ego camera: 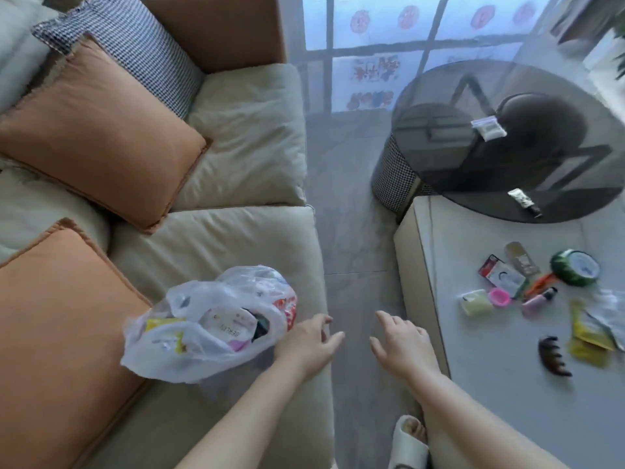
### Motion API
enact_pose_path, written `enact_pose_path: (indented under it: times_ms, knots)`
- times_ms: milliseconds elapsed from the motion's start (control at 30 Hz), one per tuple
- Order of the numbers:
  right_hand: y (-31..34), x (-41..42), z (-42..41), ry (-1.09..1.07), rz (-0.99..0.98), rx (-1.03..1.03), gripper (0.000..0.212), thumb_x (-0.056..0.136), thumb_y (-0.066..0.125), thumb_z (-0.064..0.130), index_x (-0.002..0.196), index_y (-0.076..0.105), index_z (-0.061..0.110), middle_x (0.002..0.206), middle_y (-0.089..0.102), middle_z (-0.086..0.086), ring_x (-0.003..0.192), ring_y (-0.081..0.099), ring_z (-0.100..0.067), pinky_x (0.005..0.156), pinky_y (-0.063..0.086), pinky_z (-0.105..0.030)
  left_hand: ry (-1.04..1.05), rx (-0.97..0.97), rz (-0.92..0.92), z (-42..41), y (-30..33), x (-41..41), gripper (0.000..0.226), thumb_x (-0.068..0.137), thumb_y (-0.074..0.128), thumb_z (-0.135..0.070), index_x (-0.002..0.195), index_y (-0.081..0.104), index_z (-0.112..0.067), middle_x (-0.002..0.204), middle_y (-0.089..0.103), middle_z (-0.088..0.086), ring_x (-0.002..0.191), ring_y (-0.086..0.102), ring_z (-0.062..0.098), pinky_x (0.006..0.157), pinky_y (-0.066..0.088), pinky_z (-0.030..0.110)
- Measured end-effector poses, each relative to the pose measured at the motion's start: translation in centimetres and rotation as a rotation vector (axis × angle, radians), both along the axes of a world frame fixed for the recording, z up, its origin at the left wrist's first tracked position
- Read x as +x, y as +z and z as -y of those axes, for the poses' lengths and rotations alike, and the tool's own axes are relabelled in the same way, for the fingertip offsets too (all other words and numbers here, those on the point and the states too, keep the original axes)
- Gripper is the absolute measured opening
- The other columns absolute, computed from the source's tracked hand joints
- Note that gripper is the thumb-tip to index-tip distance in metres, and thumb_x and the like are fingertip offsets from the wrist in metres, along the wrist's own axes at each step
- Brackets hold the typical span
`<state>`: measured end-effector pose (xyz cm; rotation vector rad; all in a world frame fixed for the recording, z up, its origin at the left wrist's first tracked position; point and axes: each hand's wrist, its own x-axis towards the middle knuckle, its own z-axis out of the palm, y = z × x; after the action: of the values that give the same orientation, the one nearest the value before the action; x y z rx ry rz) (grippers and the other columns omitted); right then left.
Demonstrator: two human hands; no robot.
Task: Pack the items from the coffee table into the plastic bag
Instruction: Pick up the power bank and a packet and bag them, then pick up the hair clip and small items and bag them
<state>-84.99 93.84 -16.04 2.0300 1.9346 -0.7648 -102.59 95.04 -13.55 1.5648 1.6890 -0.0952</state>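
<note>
With the part-filled bag [209, 321] lying on the sofa [236, 231] beside the empty, loosely spread left hand [309, 343], a reach by the equally empty right hand [400, 343] toward the items [527, 289] left on the table [473, 384] is judged next.

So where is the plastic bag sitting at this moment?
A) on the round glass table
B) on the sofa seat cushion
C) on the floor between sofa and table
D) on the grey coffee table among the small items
B: the plastic bag lies on the beige sofa seat cushion, just left of the left hand, already holding several packets.
</note>
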Motion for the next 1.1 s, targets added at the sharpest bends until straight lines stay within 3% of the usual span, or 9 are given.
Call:
enact_pose_path:
  times_ms: [367, 700, 933, 1100]
  knots:
    - [-3.1, 21.5, 2.5, -0.281, 0.002, -0.125, 0.051, 0.095, 0.041, 0.039, 0.142, 0.032, 0.019, 0.136, 0.051, -0.003, 0.125, 0.047, -0.024, 0.099, 0.039, -0.037, -0.216, -0.141, -0.108, -0.6, -4.2, 19.7, 0.039, 0.091, 0.045, -0.052, 0.123, 0.056, -0.033, 0.118, 0.064, -0.011, 0.115, 0.057, 0.012, 0.091, 0.045, 0.027]
    - [-7.8, 32.2, 3.2, -0.493, -0.021, -0.189, 0.042, 0.095, 0.042, 0.034, 0.134, 0.039, 0.019, 0.128, 0.054, -0.005, 0.121, 0.048, -0.025, 0.093, 0.042, -0.035, -0.267, -0.234, -0.133, -3.1, -9.3, 31.6, 0.035, 0.090, 0.045, -0.045, 0.117, 0.061, -0.030, 0.122, 0.063, -0.010, 0.114, 0.057, 0.013, 0.087, 0.046, 0.027]
    - [-14.5, 36.3, 3.9, -0.659, -0.047, -0.246, 0.052, 0.095, 0.046, 0.032, 0.142, 0.032, 0.015, 0.142, 0.040, -0.004, 0.128, 0.039, -0.025, 0.100, 0.039, -0.035, -0.392, -0.159, -0.201, -7.1, -16.3, 36.0, 0.042, 0.094, 0.044, -0.039, 0.132, 0.051, -0.023, 0.135, 0.051, -0.001, 0.128, 0.044, 0.018, 0.099, 0.044, 0.035]
    - [-19.5, 38.4, 3.2, -0.754, 0.017, -0.235, 0.068, 0.092, 0.053, 0.034, 0.148, 0.019, 0.016, 0.153, 0.026, -0.007, 0.138, 0.026, -0.028, 0.110, 0.031, -0.038, -0.490, -0.008, -0.270, -10.0, -21.6, 38.9, 0.040, 0.094, 0.048, -0.031, 0.132, 0.046, -0.018, 0.135, 0.046, 0.004, 0.125, 0.040, 0.025, 0.095, 0.042, 0.038]
